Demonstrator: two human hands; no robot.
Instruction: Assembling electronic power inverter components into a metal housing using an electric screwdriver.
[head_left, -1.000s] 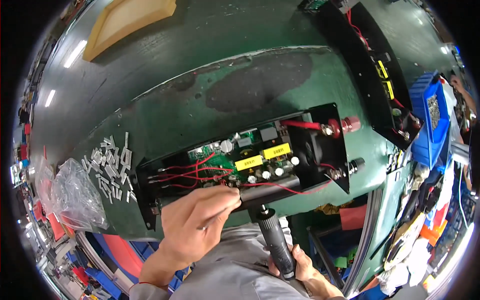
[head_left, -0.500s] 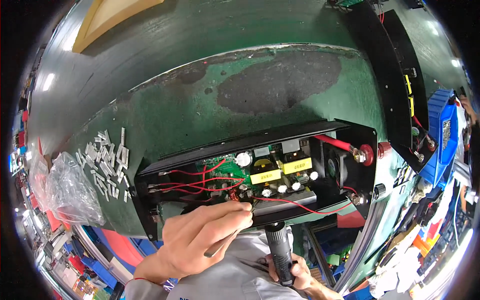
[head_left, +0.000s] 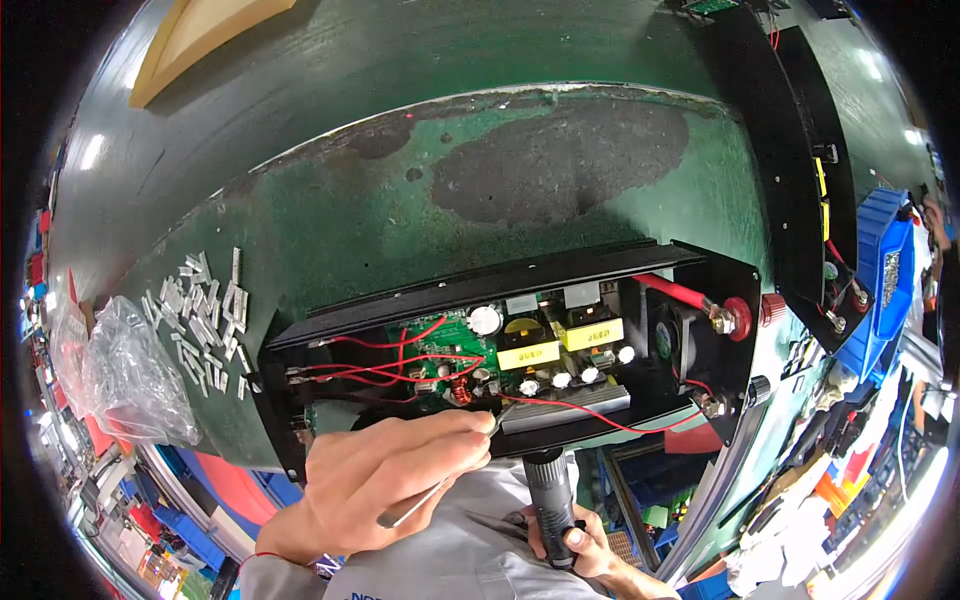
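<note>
A long black metal case (head_left: 470,275) lies open toward me, with a green circuit board (head_left: 430,345), yellow-banded transformers (head_left: 528,354) and red wires (head_left: 370,372) inside. My left hand (head_left: 390,475) is closed on slim metal tweezers (head_left: 415,505), their tip end by the near wall beside the grey heat sink (head_left: 570,410). In my right hand (head_left: 585,545) is a black ribbed cylindrical tool, apparently an electric screwdriver (head_left: 551,500). Its upper end meets the near side of the case in this view; whether it touches is hidden.
Small pale strips (head_left: 205,320) lie scattered left of the case, by a clear plastic bag (head_left: 140,375). Another black case (head_left: 765,150) stands at the right, near a blue bin (head_left: 880,270). A yellowish frame (head_left: 195,45) rests at the far left.
The view has shifted slightly. My left hand has moved a little left, and the rear end of the tweezers has swung left and down. My right hand still holds the black tool.
</note>
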